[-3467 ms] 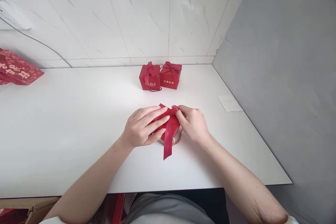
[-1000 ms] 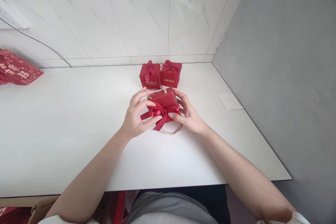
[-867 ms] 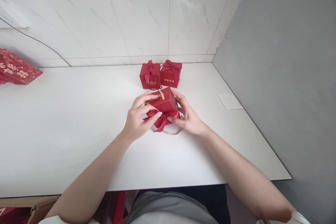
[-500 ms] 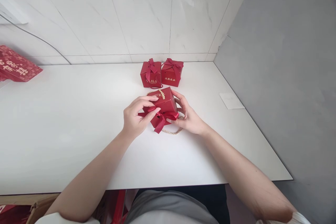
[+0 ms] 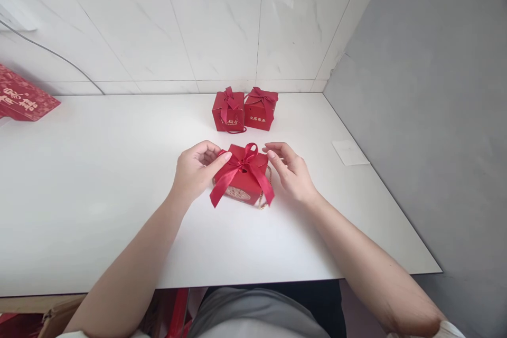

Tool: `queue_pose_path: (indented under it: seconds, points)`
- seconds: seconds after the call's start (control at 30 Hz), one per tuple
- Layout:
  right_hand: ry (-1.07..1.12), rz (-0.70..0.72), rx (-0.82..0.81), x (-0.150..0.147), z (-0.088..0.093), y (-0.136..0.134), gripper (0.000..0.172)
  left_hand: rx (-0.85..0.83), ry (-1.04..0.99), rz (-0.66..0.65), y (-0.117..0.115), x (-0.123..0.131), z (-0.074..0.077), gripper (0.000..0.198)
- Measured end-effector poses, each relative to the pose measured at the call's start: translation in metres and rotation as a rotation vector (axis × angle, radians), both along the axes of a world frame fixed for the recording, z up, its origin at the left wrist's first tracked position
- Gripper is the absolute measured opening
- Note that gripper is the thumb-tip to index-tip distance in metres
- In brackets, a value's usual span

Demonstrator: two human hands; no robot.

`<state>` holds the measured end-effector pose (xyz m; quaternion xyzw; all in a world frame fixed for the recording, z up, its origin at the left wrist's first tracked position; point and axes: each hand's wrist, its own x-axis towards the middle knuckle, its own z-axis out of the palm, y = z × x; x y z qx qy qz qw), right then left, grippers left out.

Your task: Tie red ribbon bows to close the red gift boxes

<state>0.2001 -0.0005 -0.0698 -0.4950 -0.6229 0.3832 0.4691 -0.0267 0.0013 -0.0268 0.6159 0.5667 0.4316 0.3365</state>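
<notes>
A small red gift box [image 5: 244,189] stands upright on the white table [image 5: 99,169], with a red ribbon bow [image 5: 242,157] on top and two ribbon tails hanging down its front. A gold cord handle shows at its right side. My left hand [image 5: 194,169] is just left of the box, fingers loosely curled, the thumb tip touching the bow's left loop. My right hand [image 5: 291,171] hovers just right of the box with its fingers stretched out and apart, holding nothing.
Two more red ribboned boxes [image 5: 227,111] [image 5: 260,110] stand side by side near the tiled back wall. A white card [image 5: 348,152] lies at the right by the grey wall [image 5: 428,116]. A red printed packet [image 5: 19,103] sits far left.
The box was tipped on its side in both hands; now it stands upright with the bow on top. Both hands have come off its sides.
</notes>
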Motion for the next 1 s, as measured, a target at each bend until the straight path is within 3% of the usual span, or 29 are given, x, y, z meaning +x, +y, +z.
queue_pose_path:
  seconds: [0.07,0.17,0.27,0.33,0.47,0.6,0.73,1.0]
  points:
    - [-0.084,-0.063,0.185,0.000,0.006,-0.005,0.027,-0.097,-0.010,-0.052,0.001,-0.003,0.000,0.026]
    - [-0.260,-0.050,0.595,-0.003,0.016,-0.017,0.021,-0.122,-0.050,-0.117,0.001,-0.002,0.001,0.027]
    - [-0.440,0.066,0.937,-0.012,0.022,-0.032,0.024,-0.030,-0.065,-0.174,-0.002,0.001,0.002,0.025]
    - [-0.527,0.161,1.036,-0.020,0.021,-0.040,0.022,-0.015,-0.046,-0.230,-0.005,0.004,0.001,0.028]
    - [-0.677,0.225,1.043,-0.032,0.014,-0.045,0.022,-0.026,-0.001,-0.280,-0.006,0.010,-0.005,0.016]
    - [-0.772,0.118,1.071,-0.041,0.007,-0.043,0.023,-0.065,-0.043,-0.269,-0.005,0.015,-0.008,0.014]
    - [-0.727,0.034,1.083,-0.045,0.001,-0.042,0.014,-0.071,-0.043,-0.249,-0.005,0.015,-0.006,0.012]
    - [-0.567,0.007,1.050,-0.049,-0.001,-0.045,0.013,-0.029,0.029,-0.197,-0.006,0.013,-0.006,0.010]
